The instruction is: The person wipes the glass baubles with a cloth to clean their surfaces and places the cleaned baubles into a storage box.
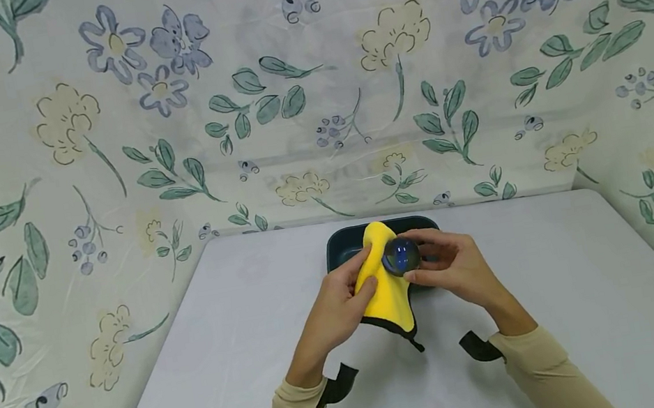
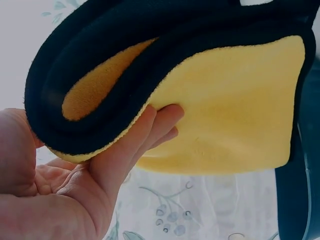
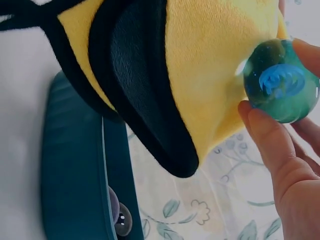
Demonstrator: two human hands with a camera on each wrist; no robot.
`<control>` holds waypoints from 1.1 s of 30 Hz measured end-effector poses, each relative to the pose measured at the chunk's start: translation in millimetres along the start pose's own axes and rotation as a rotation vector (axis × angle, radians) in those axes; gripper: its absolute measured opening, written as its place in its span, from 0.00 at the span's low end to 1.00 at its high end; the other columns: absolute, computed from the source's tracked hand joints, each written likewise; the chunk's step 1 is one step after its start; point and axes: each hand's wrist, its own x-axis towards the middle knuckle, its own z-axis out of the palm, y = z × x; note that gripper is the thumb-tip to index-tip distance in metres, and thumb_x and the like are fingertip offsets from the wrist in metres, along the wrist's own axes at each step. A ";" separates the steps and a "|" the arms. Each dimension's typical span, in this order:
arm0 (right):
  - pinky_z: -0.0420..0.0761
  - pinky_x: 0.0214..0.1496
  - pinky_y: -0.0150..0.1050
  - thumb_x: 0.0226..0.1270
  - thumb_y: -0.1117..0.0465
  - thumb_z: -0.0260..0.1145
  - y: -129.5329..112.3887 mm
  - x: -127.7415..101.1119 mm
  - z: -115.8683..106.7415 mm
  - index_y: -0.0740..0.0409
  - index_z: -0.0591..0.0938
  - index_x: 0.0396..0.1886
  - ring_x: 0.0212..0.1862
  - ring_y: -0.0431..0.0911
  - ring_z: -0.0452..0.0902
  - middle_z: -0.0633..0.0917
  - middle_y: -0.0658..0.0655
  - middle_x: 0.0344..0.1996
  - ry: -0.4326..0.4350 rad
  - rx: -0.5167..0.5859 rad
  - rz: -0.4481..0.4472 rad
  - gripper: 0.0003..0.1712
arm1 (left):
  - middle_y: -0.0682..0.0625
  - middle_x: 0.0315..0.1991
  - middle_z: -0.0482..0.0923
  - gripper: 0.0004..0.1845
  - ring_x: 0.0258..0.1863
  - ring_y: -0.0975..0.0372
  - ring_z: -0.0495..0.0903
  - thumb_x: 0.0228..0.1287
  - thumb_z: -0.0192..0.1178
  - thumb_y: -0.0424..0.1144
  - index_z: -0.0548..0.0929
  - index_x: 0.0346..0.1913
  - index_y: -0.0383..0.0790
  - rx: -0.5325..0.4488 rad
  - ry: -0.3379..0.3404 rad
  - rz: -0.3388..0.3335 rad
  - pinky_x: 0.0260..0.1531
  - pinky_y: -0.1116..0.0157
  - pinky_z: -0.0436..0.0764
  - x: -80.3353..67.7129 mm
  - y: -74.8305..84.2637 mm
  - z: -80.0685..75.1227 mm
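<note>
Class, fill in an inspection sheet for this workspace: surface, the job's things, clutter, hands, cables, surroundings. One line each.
Surface: pale grey table, bare where it shows.
Job's things: yellow cloth with black edging, draped over the left fingers; glass ball, dark in the head view, green-blue in the right wrist view, touching the cloth.
Clutter: dark teal tray behind the hands; at least one more small glass ball inside it.
Hands: left hand holds the cloth; right hand pinches the glass ball between its fingertips. Black wrist straps on both arms.
Cables: nothing seen.
Surroundings: floral sheet hung behind and at both sides of the table.
</note>
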 end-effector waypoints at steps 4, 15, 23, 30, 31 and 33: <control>0.88 0.54 0.37 0.56 0.73 0.77 0.1 0.3 -1.5 0.63 0.81 0.63 0.53 0.43 0.86 0.81 0.64 0.61 0.003 0.010 0.030 0.32 | 0.40 0.45 0.82 0.31 0.36 0.61 0.83 0.78 0.54 0.36 0.63 0.79 0.37 -0.018 0.004 -0.007 0.39 0.70 0.87 -0.3 0.5 0.1; 0.88 0.53 0.35 0.57 0.72 0.77 2.8 1.4 -3.5 0.64 0.80 0.64 0.52 0.40 0.87 0.80 0.67 0.63 0.014 -0.004 0.078 0.33 | 0.39 0.47 0.82 0.30 0.37 0.59 0.83 0.77 0.55 0.35 0.65 0.79 0.40 -0.062 0.029 -0.017 0.39 0.67 0.88 -2.4 3.8 1.0; 0.82 0.62 0.30 0.57 0.67 0.78 5.0 0.3 -5.4 0.63 0.78 0.68 0.60 0.38 0.82 0.82 0.64 0.64 0.018 -0.119 0.087 0.37 | 0.38 0.51 0.82 0.29 0.37 0.58 0.83 0.77 0.55 0.34 0.68 0.78 0.42 -0.068 0.066 -0.017 0.38 0.67 0.89 -4.9 6.9 0.7; 0.83 0.61 0.32 0.56 0.66 0.79 4.2 -0.3 -5.6 0.60 0.81 0.66 0.58 0.47 0.84 0.84 0.61 0.60 -0.030 -0.165 0.094 0.35 | 0.37 0.53 0.81 0.28 0.37 0.58 0.82 0.77 0.54 0.33 0.69 0.77 0.44 -0.070 0.089 0.020 0.37 0.69 0.87 -5.1 6.7 0.0; 0.84 0.61 0.34 0.56 0.66 0.79 3.8 -0.6 -5.6 0.60 0.81 0.66 0.59 0.50 0.84 0.84 0.62 0.60 -0.039 -0.166 0.095 0.35 | 0.37 0.54 0.81 0.28 0.36 0.58 0.82 0.77 0.54 0.33 0.69 0.77 0.44 -0.067 0.093 0.027 0.37 0.69 0.87 -5.1 6.6 -0.1; 0.85 0.61 0.39 0.56 0.66 0.79 2.8 -1.1 -5.4 0.61 0.80 0.66 0.60 0.53 0.84 0.83 0.63 0.62 -0.060 -0.174 0.093 0.35 | 0.37 0.55 0.81 0.28 0.36 0.58 0.81 0.77 0.54 0.33 0.70 0.77 0.45 -0.057 0.104 0.038 0.37 0.70 0.87 -5.1 6.1 0.1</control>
